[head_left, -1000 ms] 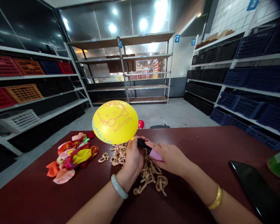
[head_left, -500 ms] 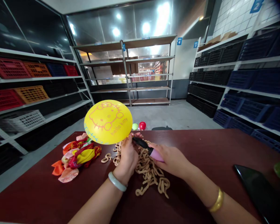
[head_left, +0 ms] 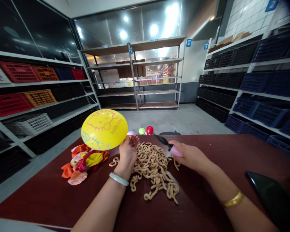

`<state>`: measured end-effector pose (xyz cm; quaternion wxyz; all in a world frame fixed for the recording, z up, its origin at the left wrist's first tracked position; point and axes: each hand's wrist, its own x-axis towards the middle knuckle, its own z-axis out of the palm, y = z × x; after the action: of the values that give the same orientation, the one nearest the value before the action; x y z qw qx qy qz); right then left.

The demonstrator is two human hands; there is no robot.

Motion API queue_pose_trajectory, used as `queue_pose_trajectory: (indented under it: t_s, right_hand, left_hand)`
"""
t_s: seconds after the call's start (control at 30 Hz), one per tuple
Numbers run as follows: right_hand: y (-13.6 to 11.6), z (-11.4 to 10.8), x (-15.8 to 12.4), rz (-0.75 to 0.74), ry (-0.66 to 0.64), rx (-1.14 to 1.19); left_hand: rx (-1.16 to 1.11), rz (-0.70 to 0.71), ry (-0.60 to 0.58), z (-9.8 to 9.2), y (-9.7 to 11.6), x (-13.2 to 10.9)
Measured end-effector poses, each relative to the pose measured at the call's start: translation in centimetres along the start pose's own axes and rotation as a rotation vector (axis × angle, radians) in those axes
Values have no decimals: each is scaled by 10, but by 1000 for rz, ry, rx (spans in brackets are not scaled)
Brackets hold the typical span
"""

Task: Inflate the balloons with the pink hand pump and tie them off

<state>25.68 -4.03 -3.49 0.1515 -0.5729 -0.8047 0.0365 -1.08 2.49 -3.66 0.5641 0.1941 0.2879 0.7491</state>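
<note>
My left hand (head_left: 127, 155) is closed at the neck of an inflated yellow balloon (head_left: 104, 130) printed with a cartoon cat face and lettering. The balloon leans to the left, above the table's far edge. My right hand (head_left: 192, 157) grips the lilac body of a hand pump (head_left: 176, 151), whose black nozzle points up and left, apart from the balloon. Between my hands lies a heap of tan curly strands (head_left: 152, 161). Left of my left hand is a pile of deflated balloons (head_left: 87, 161) in red, orange, pink and yellow.
A dark flat device (head_left: 268, 193) lies at the right of the brown table (head_left: 207, 206). Beyond the far edge show red (head_left: 149, 130), green (head_left: 141, 130) and pale purple (head_left: 130, 132) balloons. Shelves with crates (head_left: 19, 71) stand left and right; a bare-shelved rack (head_left: 157, 92) stands behind.
My right hand has drawn the pump away to the right, its nozzle now apart from the balloon's neck. My left hand has shifted slightly left with the balloon, uncovering more of the tan strands.
</note>
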Motion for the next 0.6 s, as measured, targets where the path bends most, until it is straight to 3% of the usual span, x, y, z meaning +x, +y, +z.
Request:
queue_pose_trajectory:
  t_s: [0.13, 0.47, 0.53, 0.6]
  right_hand:
    - [31, 3, 3, 186, -41, -115]
    - [70, 8, -3, 389, -112, -223]
    - [74, 7, -3, 382, -48, -234]
    - [72, 4, 0, 320, 101, -215]
  left_hand:
    - [23, -31, 45, -2, 8, 6]
    - [4, -201, -153, 4, 15, -8]
    - [19, -230, -214, 7, 14, -9]
    - [40, -248, -258, 9, 11, -11]
